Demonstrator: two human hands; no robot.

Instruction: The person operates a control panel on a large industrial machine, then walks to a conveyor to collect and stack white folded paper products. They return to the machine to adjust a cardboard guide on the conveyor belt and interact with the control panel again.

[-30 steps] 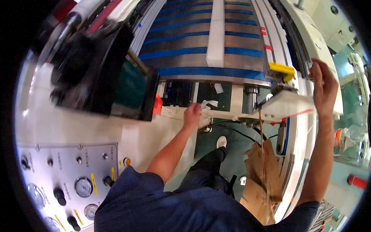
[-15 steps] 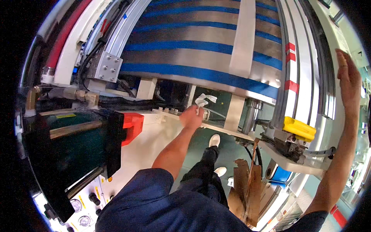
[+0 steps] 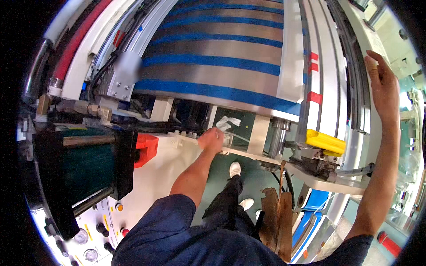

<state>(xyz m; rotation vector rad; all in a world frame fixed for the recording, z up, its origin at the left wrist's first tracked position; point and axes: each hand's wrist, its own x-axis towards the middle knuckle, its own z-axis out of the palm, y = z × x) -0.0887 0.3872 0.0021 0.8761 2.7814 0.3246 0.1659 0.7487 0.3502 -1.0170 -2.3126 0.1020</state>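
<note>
My left hand point(image 3: 211, 139) is at the cream front rail point(image 3: 248, 154) of a large machine, its fingers closed. A crumpled white wipe point(image 3: 228, 121) sticks out beyond the fingertips, over the gap behind the rail. The fingers' grip on it is partly hidden. Above the gap lies a wide metal surface point(image 3: 213, 73) with blue stripes point(image 3: 217, 91). Raised at the far right, my right hand point(image 3: 384, 91) has its fingers stretched out and holds nothing. It is beside the dark edge of the machine's right-hand rail point(image 3: 350, 66); whether it touches cannot be told.
A black-framed unit point(image 3: 88, 164) with a red block point(image 3: 146, 150) stands at left, above gauges and knobs. A yellow block point(image 3: 326, 142) caps the right rail's near end. A metal cylinder point(image 3: 279, 135) sits under the striped surface. Torn brown cardboard point(image 3: 277, 217) stands near my legs.
The view has shifted, so most of the machine appears farther left. My left hand stays at the rail with the white wipe. My right hand remains raised by the right side.
</note>
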